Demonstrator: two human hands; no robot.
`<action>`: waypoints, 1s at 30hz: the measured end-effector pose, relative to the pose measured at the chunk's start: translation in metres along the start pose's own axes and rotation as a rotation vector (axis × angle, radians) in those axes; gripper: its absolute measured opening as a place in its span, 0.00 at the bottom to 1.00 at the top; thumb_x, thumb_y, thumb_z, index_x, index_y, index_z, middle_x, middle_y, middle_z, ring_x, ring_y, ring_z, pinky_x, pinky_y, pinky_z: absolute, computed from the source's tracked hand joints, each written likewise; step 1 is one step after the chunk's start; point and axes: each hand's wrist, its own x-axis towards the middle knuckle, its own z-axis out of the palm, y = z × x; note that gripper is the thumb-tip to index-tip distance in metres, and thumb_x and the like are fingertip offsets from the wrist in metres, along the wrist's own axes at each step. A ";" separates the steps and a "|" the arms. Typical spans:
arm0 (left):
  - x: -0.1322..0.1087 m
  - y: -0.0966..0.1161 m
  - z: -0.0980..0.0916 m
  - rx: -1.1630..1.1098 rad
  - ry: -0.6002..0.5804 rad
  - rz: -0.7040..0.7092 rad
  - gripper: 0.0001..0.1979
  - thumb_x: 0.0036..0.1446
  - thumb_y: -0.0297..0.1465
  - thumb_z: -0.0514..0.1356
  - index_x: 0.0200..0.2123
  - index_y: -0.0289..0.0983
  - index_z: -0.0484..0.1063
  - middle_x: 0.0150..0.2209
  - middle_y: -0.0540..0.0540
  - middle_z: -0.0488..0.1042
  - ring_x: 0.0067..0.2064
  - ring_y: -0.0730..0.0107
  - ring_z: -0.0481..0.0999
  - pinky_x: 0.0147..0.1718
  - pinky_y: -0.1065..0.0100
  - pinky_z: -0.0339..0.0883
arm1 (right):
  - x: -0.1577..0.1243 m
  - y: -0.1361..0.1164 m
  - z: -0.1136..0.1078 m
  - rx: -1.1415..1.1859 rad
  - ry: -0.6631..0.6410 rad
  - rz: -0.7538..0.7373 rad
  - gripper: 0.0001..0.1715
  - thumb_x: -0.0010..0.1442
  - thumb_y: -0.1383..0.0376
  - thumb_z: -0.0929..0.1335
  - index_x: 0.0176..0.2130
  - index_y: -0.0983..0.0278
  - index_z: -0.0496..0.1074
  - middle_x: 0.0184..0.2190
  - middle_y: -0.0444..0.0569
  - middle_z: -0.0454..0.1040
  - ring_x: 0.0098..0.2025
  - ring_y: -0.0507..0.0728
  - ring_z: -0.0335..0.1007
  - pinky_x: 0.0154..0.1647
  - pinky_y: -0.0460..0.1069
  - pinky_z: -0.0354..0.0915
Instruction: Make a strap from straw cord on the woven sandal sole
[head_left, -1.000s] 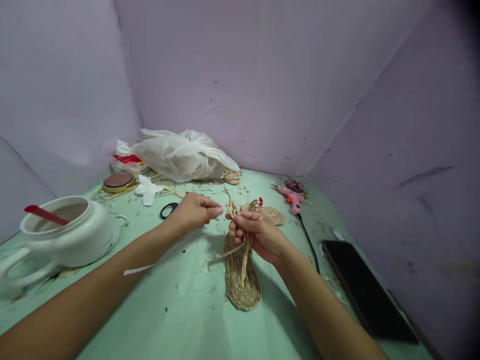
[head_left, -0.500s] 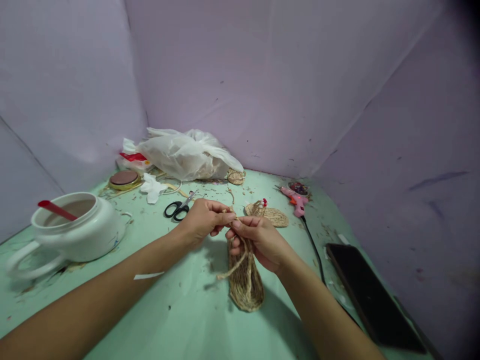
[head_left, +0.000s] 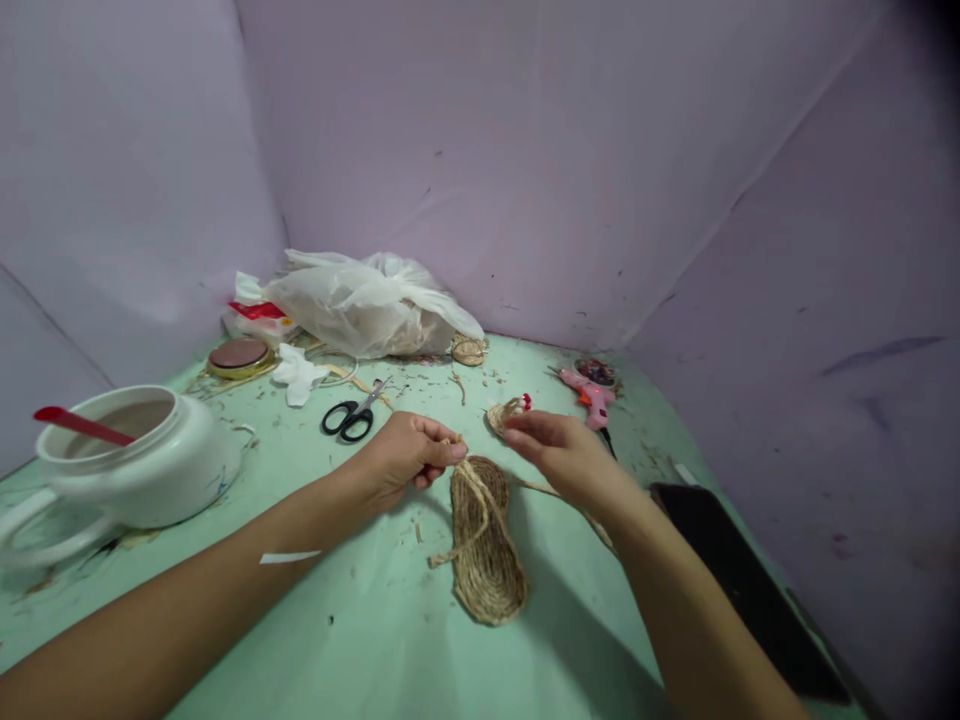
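My left hand (head_left: 420,455) is closed, its thumb and fingertips pinching a light twine cord (head_left: 477,488). The cord lies over the top of a woven sole (head_left: 491,575), a long oval of coiled brown twine on the table, with one loose end hanging to the left. My right hand (head_left: 566,455) hovers to the right of the sole with its fingers stretched out, nothing visible in them. It partly covers a small woven slipper (head_left: 499,418) with a red and white ornament. Another strand of twine (head_left: 551,488) runs beneath the right hand.
Black-handled scissors (head_left: 352,418) lie beyond my left hand. A white pot (head_left: 180,470) with a red stick (head_left: 82,425) stands left. At the back are a plastic bag (head_left: 367,305) and a pink glue gun (head_left: 591,395). A dark phone (head_left: 742,590) lies right.
My right hand has left the cord and moved right towards the small slipper, its fingers straightening. My left hand keeps its pinch near the top of the sole. The view has shifted slightly.
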 end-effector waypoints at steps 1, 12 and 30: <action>-0.001 -0.001 0.001 0.016 0.004 0.008 0.07 0.38 0.29 0.65 0.21 0.31 0.70 0.11 0.55 0.60 0.14 0.84 0.55 0.11 0.79 0.45 | -0.004 -0.003 0.011 0.120 -0.078 0.061 0.07 0.44 0.67 0.72 0.29 0.63 0.74 0.27 0.49 0.75 0.29 0.54 0.69 0.28 0.47 0.62; 0.011 -0.010 -0.007 0.206 0.005 0.009 0.05 0.38 0.27 0.62 0.23 0.32 0.71 0.11 0.56 0.60 0.14 0.81 0.56 0.14 0.76 0.48 | 0.002 0.018 0.045 0.374 -0.187 0.227 0.15 0.37 0.60 0.74 0.21 0.68 0.71 0.15 0.41 0.67 0.17 0.46 0.56 0.19 0.43 0.52; 0.011 -0.001 -0.012 0.352 -0.014 0.255 0.03 0.41 0.25 0.60 0.22 0.31 0.73 0.22 0.48 0.71 0.26 0.74 0.66 0.28 0.71 0.60 | 0.001 0.015 0.049 0.369 -0.270 0.242 0.14 0.41 0.58 0.72 0.23 0.68 0.73 0.17 0.41 0.65 0.19 0.46 0.50 0.20 0.44 0.45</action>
